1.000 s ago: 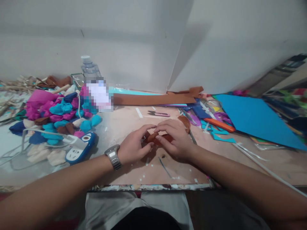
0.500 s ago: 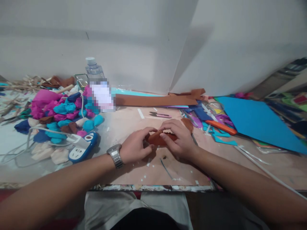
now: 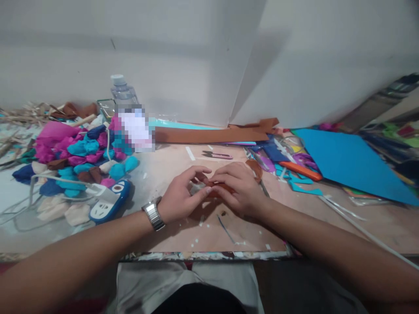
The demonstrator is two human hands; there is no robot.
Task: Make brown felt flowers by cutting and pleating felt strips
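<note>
Over the middle of the table, both hands are closed on a small piece of brown paper (image 3: 226,188). My right hand (image 3: 247,192) wraps round it from the right and covers most of it. At its left end, my left hand (image 3: 178,194), with a metal watch (image 3: 153,215) on the wrist, pinches it between thumb and curled fingers. Just beyond the hands lie pink-handled thread snips (image 3: 217,155). A scrap of brown paper (image 3: 254,169) rests behind my right hand.
To the left are a pile of coloured crumpled-paper bundles (image 3: 85,147), a blue power strip (image 3: 109,203) with its white cable, and a water bottle (image 3: 124,91). A long brown strip (image 3: 209,135) runs along the wall. An orange cutter (image 3: 301,171) and blue sheet (image 3: 353,163) lie right.
My fingers have drawn closer together round the brown paper, which is now more covered. My left thumb has moved to its left end. The view has shifted slightly.
</note>
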